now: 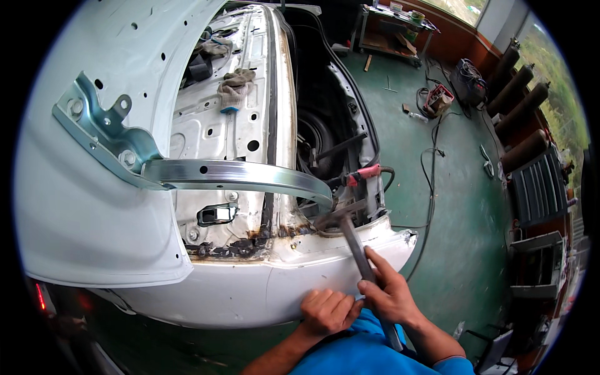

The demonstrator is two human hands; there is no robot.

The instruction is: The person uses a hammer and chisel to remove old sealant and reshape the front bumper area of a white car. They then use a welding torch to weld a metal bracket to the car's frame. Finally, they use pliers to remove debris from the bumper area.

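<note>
White car body (250, 290), green workshop floor (462, 219), right fingers (383, 265) gripping hammer (357, 245), left fingers (331, 305) curled

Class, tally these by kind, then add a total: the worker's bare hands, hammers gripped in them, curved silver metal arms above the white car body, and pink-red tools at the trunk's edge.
Bare hands, left hand and right hand: 2
Gripped hammer: 1
Curved silver arm: 1
Pink-red tool: 1
Total: 5

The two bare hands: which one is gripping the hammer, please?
The right hand: its fingers wrap around the handle of the hammer. The left hand is curled beside the white bumper, off that handle.
</note>
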